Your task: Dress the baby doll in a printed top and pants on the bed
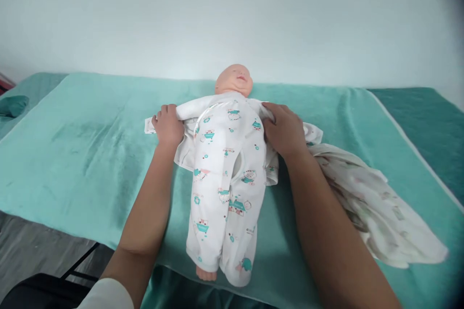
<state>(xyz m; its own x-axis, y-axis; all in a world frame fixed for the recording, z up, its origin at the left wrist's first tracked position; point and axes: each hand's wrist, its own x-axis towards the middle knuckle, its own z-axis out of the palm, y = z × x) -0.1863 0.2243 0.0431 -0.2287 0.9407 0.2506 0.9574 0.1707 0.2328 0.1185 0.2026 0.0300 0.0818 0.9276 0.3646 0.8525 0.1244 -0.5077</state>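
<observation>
A baby doll (235, 77) lies on its back, head toward the wall, one foot (206, 273) poking out of a trouser leg. It wears white baby trousers (212, 178) with teal and pink prints, pulled high over the chest, and a white top (195, 106) beneath. My left hand (169, 124) is closed round the top's left-side sleeve near the cuff. On the other side, my right hand (284, 128) grips the opposite sleeve by the doll's shoulder, thumb toward the chest. That sleeve's cuff (313, 133) sticks out past my hand. The doll's own hands are hidden.
A teal cover (90, 154) is spread over the bed, against a pale wall (232, 14). A crumpled pale printed cloth (384, 207) lies to the right, partly behind my right forearm. A black seat-like object (43, 292) stands on the floor at lower left.
</observation>
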